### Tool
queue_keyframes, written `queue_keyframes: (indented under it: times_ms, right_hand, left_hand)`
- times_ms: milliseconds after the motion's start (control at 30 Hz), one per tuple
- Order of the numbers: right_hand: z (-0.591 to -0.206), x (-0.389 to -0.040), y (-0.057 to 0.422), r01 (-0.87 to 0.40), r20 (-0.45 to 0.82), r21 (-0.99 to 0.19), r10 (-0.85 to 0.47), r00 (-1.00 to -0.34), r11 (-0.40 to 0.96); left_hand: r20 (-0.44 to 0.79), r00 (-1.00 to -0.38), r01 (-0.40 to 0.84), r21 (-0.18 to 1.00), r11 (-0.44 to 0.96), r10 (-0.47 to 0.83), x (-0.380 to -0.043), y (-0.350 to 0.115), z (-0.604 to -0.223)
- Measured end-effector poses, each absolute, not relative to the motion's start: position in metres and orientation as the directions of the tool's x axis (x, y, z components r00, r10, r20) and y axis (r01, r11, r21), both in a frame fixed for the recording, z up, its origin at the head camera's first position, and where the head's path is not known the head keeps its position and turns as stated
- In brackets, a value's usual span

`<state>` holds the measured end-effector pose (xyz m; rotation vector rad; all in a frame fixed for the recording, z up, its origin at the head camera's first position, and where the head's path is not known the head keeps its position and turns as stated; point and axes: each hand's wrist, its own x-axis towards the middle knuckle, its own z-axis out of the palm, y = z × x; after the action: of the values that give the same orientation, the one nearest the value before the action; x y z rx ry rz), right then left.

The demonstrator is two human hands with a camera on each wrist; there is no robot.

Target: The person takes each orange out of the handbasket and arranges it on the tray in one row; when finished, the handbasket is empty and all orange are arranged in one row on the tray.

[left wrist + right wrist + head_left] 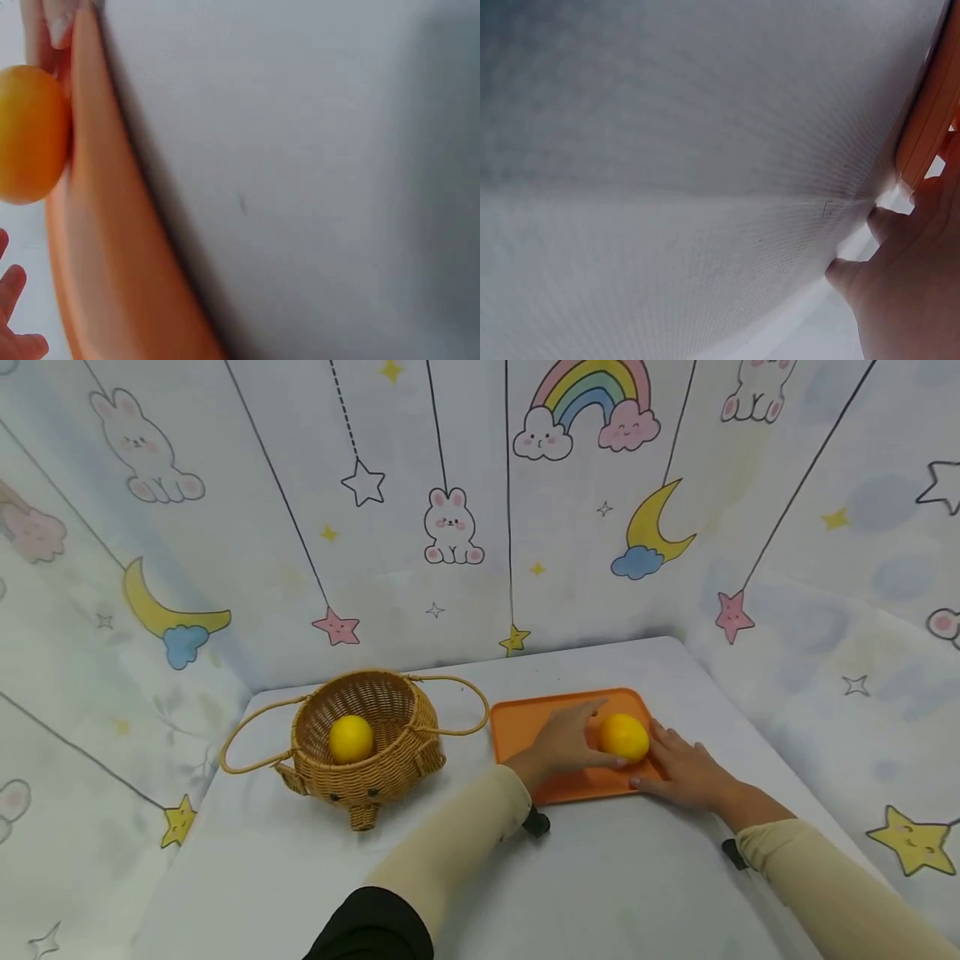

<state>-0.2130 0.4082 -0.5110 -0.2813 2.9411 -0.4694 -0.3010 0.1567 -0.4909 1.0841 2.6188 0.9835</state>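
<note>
A round yellow-orange fruit, seemingly an orange [624, 737], sits at the right end of the flat orange tray [517, 727]. My left hand [564, 743] reaches over the tray from the left, thumb and forefinger spread beside the fruit. In the left wrist view a gap shows between the fruit [30, 135] and the fingertips [13, 289]. At the tray's right corner rests my right hand [693, 774], its fingers spread out and its thumb at the front rim. The right wrist view has that hand [915, 277] touching the tray's edge [928, 112].
Left of the tray stands a woven wicker basket [408, 768] with an animal face and two long loop handles. A second similar fruit [351, 739] lies inside it. Everything stands on a white table [600, 877], with a cartoon-printed curtain [390, 577] behind and beside it.
</note>
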Motion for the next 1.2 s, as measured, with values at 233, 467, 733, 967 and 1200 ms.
queue_keyframes:
  times_ms: [233,467,733,967,1200]
  right_hand:
    - [-0.516,-0.217,0.411,-0.159,-0.117,-0.316,-0.204,-0.972,0.935]
    - [-0.514,-0.218,0.409,-0.170,-0.124,-0.336,-0.223,-0.967,0.926]
    - [-0.512,-0.219,0.408,-0.181,-0.131,-0.345,-0.238,-0.962,0.921]
    - [-0.514,-0.217,0.412,-0.154,-0.152,-0.363,-0.221,-0.963,0.919]
    - [-0.514,-0.221,0.409,-0.159,-0.165,-0.381,-0.236,-0.958,0.911]
  left_hand:
    - [0.165,-0.730,0.545,0.727,0.418,0.664,-0.284,0.106,-0.462]
    - [0.229,-0.734,0.495,0.825,0.273,0.640,-0.268,0.016,-0.415]
    - [0.305,-0.787,0.471,0.858,0.204,0.536,-0.275,-0.080,-0.391]
    - [0.301,-0.825,0.465,0.843,0.271,0.479,-0.282,-0.132,-0.387]
    - [0.209,-0.863,0.383,0.865,0.323,0.461,-0.310,-0.182,-0.382]
